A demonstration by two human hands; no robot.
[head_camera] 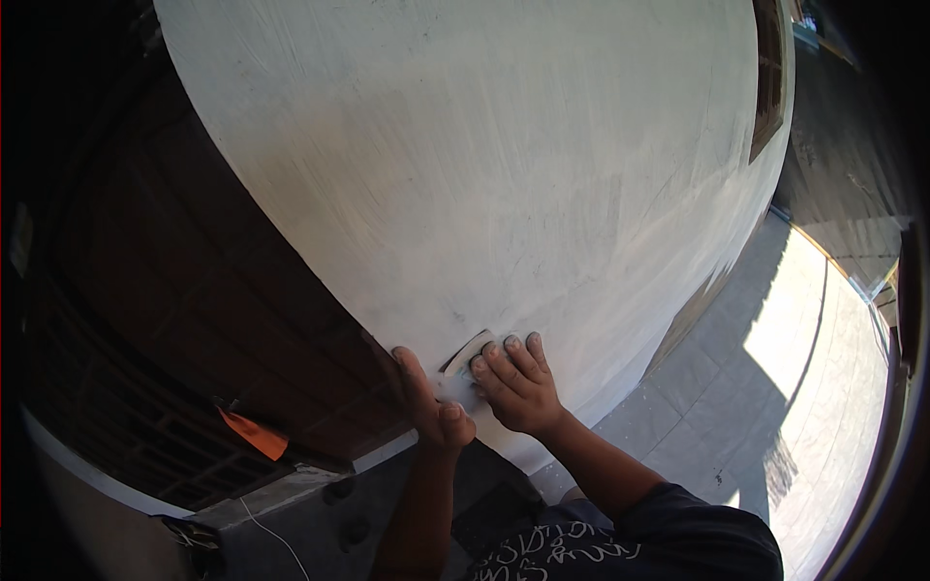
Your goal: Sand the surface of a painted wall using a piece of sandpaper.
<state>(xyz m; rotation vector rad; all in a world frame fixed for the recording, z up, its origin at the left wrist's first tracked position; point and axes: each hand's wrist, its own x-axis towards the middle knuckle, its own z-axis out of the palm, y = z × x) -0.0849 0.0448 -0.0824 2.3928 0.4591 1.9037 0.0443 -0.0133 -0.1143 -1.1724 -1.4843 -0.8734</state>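
A pale wall (465, 189) with streaky white marks fills the middle of the view. My right hand (517, 385) lies against its lower part, fingers spread over a thin, light sheet with a dark edge, probably sandpaper (468, 354), pressing it to the surface. To the left, my left hand (429, 403) stands upright at the wall's edge beside the dark wooden door, its thumb raised; no object shows in it. The palm side of the right hand is hidden.
A dark wooden door (218, 276) with an orange cloth (254, 433) hanging on it is at left. Below runs a thin white cable (275, 536). Grey floor tiles (683, 407) lie at right, partly sunlit. A brown-framed window (767, 80) sits at upper right.
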